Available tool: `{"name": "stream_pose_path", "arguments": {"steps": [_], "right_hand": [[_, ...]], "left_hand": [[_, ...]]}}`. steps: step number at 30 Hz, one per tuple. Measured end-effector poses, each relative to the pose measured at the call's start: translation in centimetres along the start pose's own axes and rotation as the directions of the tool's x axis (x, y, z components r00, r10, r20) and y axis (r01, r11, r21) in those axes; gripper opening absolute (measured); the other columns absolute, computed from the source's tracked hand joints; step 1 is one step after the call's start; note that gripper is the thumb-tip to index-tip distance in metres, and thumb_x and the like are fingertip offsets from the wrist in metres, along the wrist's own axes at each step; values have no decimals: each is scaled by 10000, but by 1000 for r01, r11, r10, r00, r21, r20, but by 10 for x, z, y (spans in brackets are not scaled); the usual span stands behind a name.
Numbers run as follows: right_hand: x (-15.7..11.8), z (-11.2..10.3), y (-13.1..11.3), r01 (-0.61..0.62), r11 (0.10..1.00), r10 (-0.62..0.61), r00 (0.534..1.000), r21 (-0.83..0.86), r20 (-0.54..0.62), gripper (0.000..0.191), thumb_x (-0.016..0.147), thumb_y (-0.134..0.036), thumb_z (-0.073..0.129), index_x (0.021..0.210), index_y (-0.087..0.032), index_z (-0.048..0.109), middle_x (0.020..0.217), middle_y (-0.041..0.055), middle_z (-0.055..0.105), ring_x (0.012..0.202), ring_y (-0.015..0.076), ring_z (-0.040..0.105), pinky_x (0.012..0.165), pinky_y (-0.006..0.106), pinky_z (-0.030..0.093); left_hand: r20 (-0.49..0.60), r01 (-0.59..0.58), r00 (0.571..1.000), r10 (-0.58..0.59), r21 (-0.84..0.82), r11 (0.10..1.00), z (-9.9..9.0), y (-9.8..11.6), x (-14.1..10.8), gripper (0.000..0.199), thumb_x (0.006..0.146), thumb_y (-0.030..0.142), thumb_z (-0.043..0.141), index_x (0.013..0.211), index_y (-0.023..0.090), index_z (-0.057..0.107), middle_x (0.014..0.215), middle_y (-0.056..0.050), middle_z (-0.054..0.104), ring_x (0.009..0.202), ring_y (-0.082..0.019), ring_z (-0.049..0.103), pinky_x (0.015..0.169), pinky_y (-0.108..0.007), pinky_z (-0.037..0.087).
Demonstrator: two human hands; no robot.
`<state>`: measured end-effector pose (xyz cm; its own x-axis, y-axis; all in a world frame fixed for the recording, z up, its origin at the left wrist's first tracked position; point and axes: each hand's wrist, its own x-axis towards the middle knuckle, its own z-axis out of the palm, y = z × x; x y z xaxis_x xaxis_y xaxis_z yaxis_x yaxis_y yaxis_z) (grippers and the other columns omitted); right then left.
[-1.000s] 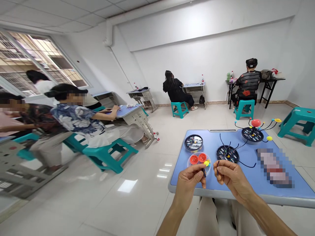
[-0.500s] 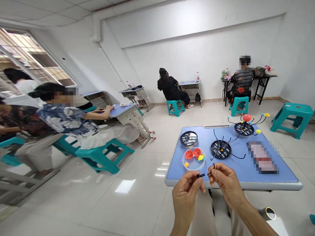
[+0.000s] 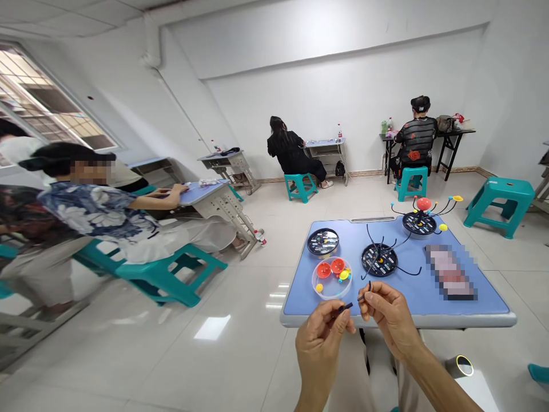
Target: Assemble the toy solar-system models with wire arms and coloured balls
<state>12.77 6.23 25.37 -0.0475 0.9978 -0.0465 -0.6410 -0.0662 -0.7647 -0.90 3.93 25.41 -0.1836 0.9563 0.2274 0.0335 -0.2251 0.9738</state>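
Observation:
Above the near edge of the blue table [image 3: 446, 303], my left hand [image 3: 323, 337] pinches a short black piece [image 3: 346, 307]. Close beside it on the right, my right hand [image 3: 388, 315] pinches a thin dark piece [image 3: 369, 286]; the two pieces are apart. Beyond my hands lies a round black base [image 3: 372, 266] with several curved black arms. Left of it a clear round tray [image 3: 333, 295] holds red half shells and small yellow, orange and blue parts. A black disc [image 3: 323, 242] lies behind the tray. At the back right stands a model with a red ball [image 3: 424, 203] and coloured balls on arms.
A pixelated flat object [image 3: 450, 273] lies on the table's right side. Green stools [image 3: 500, 200] stand on the floor. People sit at other desks, one person in a floral shirt [image 3: 107, 209] at the left. A dark cylinder [image 3: 457, 365] is below the table at the right.
The view has shifted slightly, so the table and room appear further left. Both hands keep their pinches, with the thin piece in my right hand at a slightly different angle.

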Motion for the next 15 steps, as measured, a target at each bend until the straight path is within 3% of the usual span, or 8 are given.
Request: {"name": "stream_pose_path", "arguments": {"steps": [15], "right_hand": [[-2, -8, 2, 101, 992, -101, 995, -71, 7, 122, 751, -289, 773, 767, -186, 709, 776, 15, 668, 606, 125, 572, 577, 268, 474]], "left_hand": [[-11, -60, 998, 60, 3, 998, 9, -2, 6, 132, 765, 286, 721, 848, 187, 694, 651, 15, 690, 477, -125, 628, 527, -248, 541]]}}
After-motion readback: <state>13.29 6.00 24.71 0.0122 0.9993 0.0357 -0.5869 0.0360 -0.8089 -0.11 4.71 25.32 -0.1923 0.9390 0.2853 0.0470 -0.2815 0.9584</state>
